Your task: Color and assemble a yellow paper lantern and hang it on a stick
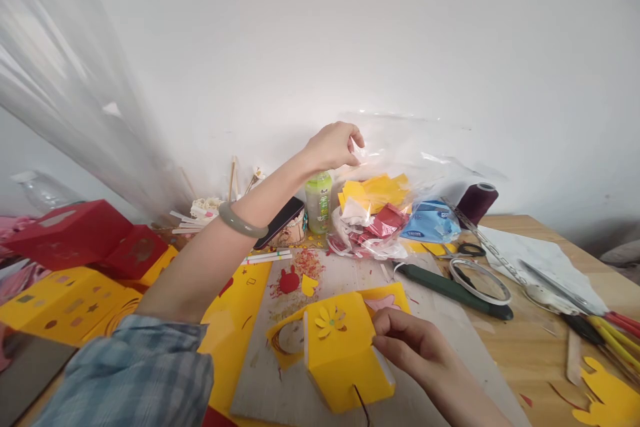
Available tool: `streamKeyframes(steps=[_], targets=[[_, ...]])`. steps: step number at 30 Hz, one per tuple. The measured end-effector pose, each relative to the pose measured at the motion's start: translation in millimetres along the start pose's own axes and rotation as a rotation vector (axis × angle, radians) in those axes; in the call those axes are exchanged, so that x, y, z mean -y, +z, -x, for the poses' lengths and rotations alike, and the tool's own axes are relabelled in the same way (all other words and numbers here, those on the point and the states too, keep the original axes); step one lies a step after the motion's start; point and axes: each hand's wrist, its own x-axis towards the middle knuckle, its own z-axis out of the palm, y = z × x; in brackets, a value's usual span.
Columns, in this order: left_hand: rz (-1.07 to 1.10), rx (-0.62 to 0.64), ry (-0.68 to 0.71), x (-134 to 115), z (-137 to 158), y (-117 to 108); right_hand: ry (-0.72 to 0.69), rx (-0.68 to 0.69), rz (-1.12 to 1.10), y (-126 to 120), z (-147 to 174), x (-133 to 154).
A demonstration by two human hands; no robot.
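My left hand [333, 145] reaches far across the table, fingers pinched on the top edge of a clear plastic bag [400, 167] holding yellow and red paper scraps [375, 210]. A grey-green bangle sits on that wrist. My right hand [415, 343] holds the right edge of a folded yellow foam piece [343, 353] with a flower cut-out, near the front on a grey cutting board [280, 380].
A green drink bottle [319, 201] and a phone [283, 220] stand behind my left arm. Red boxes [75, 233] and yellow cut sheets [65, 303] lie left. Scissors [463, 250], a dark knife [453, 290], a tape ring [480, 280], pens and tools lie right.
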Motion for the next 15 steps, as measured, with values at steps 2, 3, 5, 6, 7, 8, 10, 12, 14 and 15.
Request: streamKeyframes(steps=[2, 3, 5, 6, 7, 8, 10, 12, 14, 15], targets=[[0.017, -0.006, -0.007, 1.2, -0.6, 0.6, 0.003, -0.002, -0.015, 0.6, -0.5, 0.2], [0.033, -0.003, 0.003, 1.7, -0.8, 0.9, 0.004, -0.005, -0.018, 0.7, -0.6, 0.2], [0.052, 0.001, 0.039, 2.2, -1.2, 1.3, 0.001, -0.009, -0.016, 0.7, -1.0, -0.2], [0.055, 0.005, 0.059, 2.2, -1.3, 1.3, -0.001, -0.009, -0.013, 0.6, -1.2, -0.5], [0.058, 0.012, 0.073, 1.9, -1.2, 0.9, -0.001, -0.009, -0.008, 0.4, -1.4, -0.9], [0.060, 0.022, 0.078, 1.5, -0.9, 0.5, 0.002, -0.008, -0.004, 0.2, -1.7, -1.3], [0.059, 0.057, 0.060, 0.6, 0.2, -0.4, 0.011, -0.005, 0.001, -0.1, -2.3, -2.6], [0.047, 0.066, 0.040, 0.3, 1.8, -0.1, 0.017, -0.001, -0.004, 0.0, -2.8, -3.9], [0.051, -0.028, 0.038, 1.8, 2.4, 1.8, 0.015, 0.000, -0.011, 0.4, -3.3, -5.0], [0.068, -0.115, 0.038, 3.4, 1.9, 3.2, 0.012, -0.003, -0.014, 0.6, -3.5, -5.2]])
